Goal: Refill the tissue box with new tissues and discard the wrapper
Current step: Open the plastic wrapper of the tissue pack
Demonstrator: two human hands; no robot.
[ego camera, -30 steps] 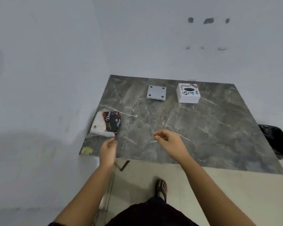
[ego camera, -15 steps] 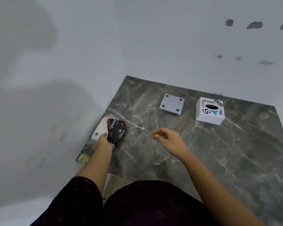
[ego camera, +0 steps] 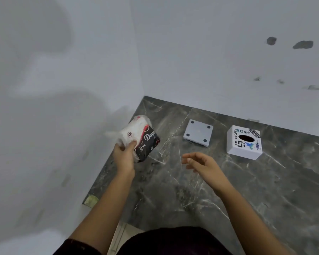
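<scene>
- A broad stretch of bare marble table (ego camera: 265,190) is lying open between the right hand (ego camera: 203,162) and the tissue box (ego camera: 244,144).
- A grey square plate (ego camera: 198,133) is sitting just left of the box, leaving a narrow gap between them.
- The left wall (ego camera: 63,126) is hemming in the left hand (ego camera: 124,157) and its held tissue pack (ego camera: 142,142).
- The back wall (ego camera: 219,70) is closing off the far edge behind both.

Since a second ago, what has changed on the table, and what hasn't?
The left hand reached the tissue pack, took it in its grip and lifted it off the table, tilted. The right hand stays open over the table, holding nothing. The tissue box and grey square plate have not moved.
</scene>
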